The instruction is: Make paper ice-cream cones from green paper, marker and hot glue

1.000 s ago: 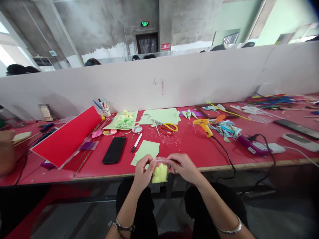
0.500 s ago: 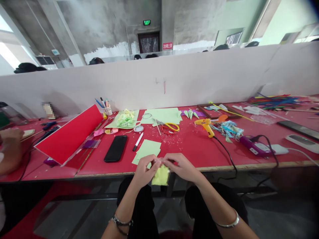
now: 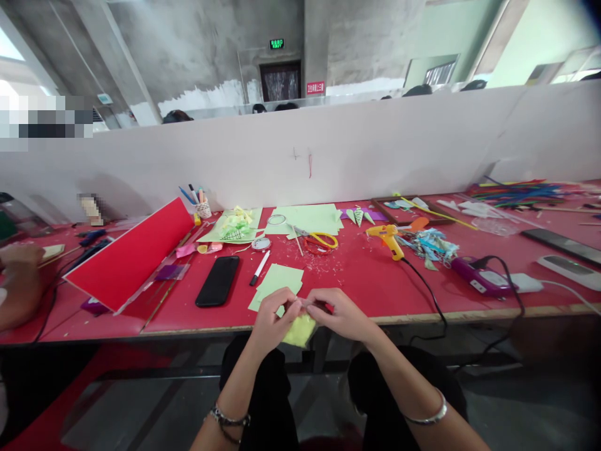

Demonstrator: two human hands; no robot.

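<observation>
Just over the table's front edge, a small clear plastic bag with yellow contents (image 3: 299,331) hangs from my fingertips. My left hand (image 3: 273,316) pinches its top edge from one side. Close beside it, my right hand (image 3: 339,313) pinches the same edge, thumb and fingers together. What exactly lies inside the bag I cannot make out. Pale green paper sheets (image 3: 280,280) lie on the table right behind my left hand. A white marker with a black end (image 3: 260,268) and a black phone (image 3: 218,282) are further left.
Yellow-handled scissors (image 3: 323,239) lie beyond my hands. A yellow glue gun (image 3: 389,240) with a trailing black cord rests to the right, near a purple power box (image 3: 486,277). A red board (image 3: 136,257) leans at left. Another person's hand (image 3: 21,260) is at the far left.
The yellow-filled bag has tilted and its lower end has risen slightly. My hands have stayed almost in place, both still pinching the top edge.
</observation>
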